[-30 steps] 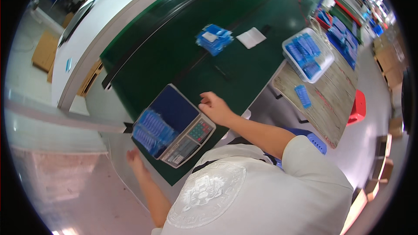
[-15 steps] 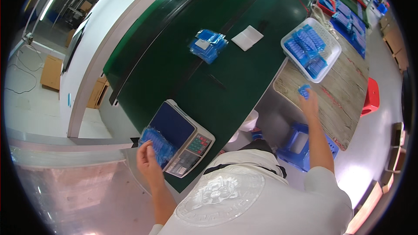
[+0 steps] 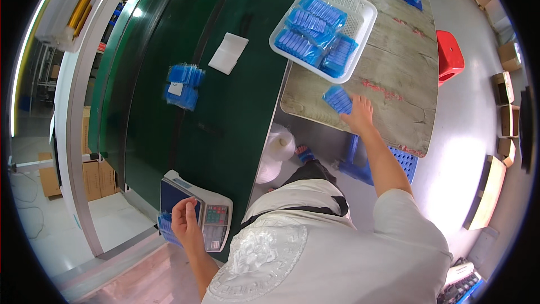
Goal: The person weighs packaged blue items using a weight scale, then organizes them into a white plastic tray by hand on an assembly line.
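Observation:
My left hand closes on a stack of blue packets at the left edge of a weighing scale, which sits on the green conveyor belt. Over on the wooden side table, my right hand rests with fingers spread against a single blue packet. Beyond that packet stands a white tray holding several bundles of blue packets.
Another pile of blue packets and a white sheet lie on the belt. A red stool stands past the table, a blue crate under it. A white spool stands by my legs. Cardboard boxes line the right.
My view has swung right. My right hand went from the scale to the loose packet on the wooden table. My left hand came up onto the packets at the scale.

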The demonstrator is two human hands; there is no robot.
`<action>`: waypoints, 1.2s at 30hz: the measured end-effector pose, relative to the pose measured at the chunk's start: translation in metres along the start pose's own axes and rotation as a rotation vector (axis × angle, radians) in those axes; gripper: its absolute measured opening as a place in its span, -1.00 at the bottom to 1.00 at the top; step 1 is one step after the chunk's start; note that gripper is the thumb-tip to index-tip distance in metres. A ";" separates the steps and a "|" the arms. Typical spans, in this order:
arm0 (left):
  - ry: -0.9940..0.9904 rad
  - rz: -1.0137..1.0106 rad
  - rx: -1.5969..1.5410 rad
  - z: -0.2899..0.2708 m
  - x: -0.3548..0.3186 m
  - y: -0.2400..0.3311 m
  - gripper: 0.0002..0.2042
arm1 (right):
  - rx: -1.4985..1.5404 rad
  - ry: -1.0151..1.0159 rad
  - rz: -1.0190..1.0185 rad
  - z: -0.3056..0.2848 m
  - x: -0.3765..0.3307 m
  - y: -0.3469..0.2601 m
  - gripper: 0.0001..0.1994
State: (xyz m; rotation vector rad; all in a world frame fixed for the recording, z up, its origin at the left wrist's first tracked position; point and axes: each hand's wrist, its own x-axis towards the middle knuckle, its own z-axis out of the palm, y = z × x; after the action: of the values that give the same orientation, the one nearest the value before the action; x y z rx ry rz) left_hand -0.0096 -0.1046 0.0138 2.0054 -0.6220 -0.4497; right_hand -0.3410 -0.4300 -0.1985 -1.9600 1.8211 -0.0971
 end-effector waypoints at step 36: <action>-0.404 -0.232 -0.423 0.068 -0.002 0.023 -0.60 | 1.093 -1.109 -0.266 -0.063 -0.056 -0.163 -0.67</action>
State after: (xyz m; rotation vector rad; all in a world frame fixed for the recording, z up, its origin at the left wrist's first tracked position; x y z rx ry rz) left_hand -0.0538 -0.1602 0.0019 1.5933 -0.4843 -1.0532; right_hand -0.2195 -0.3910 -0.0667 -1.0266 0.5261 -0.0469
